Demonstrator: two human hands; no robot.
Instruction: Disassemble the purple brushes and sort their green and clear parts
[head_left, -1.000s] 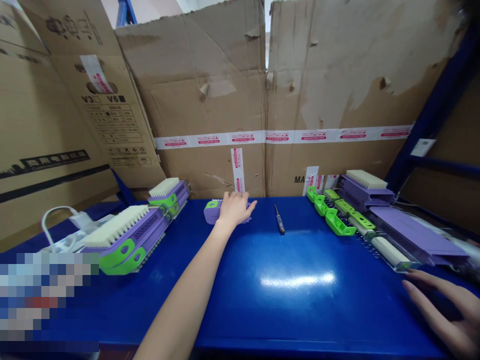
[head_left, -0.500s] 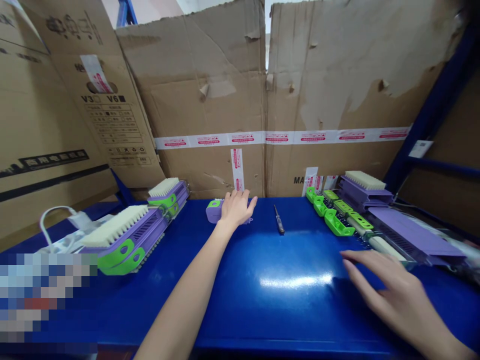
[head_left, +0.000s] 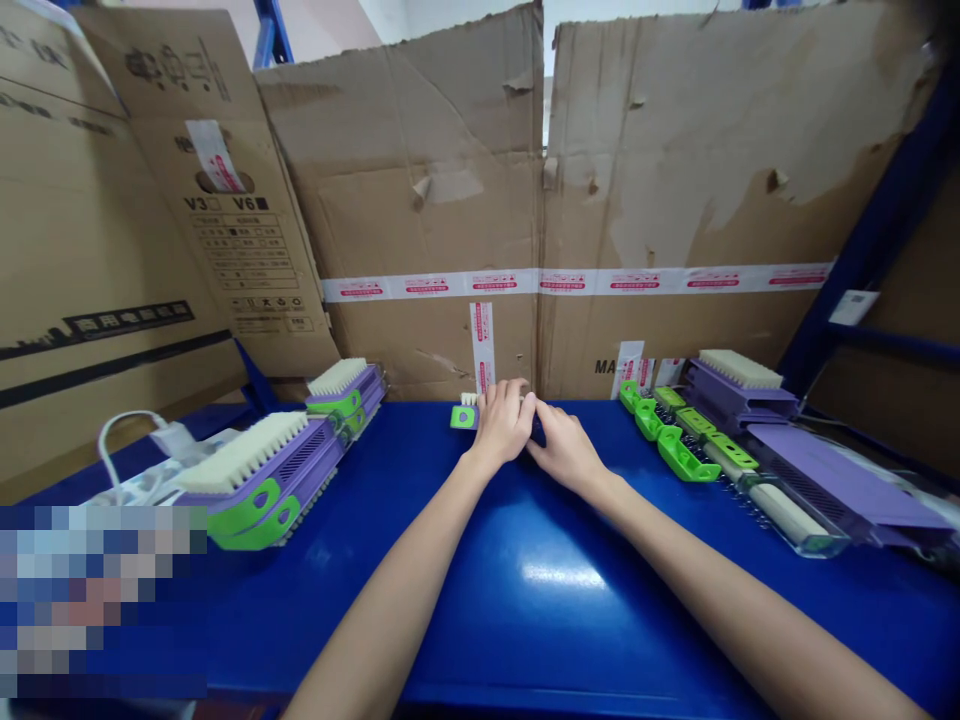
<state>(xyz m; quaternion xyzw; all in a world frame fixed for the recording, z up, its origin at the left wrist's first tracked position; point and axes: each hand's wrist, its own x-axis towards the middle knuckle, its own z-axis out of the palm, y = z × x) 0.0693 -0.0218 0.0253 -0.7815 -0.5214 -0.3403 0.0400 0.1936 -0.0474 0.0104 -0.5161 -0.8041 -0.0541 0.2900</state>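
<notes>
At the far edge of the blue worktop (head_left: 540,620), toward 12 o'clock: both hands meet on a small purple-and-green brush unit (head_left: 463,415).
The left hand (head_left: 504,425) lies over the unit, its fingers (head_left: 514,400) held together and bent across the top. Only the unit's green end shows, at 9 o'clock from the hand. The right hand (head_left: 566,450) joins from 4 o'clock, fingers pressed together, tips touching the left fingers. Whether either hand clamps the unit cannot be told.

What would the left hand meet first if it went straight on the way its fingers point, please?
Probably the cardboard wall behind the table. The left hand lies on a small purple-and-green part, fingers pointing at that wall; nothing shows between, though depth is unclear.
</notes>
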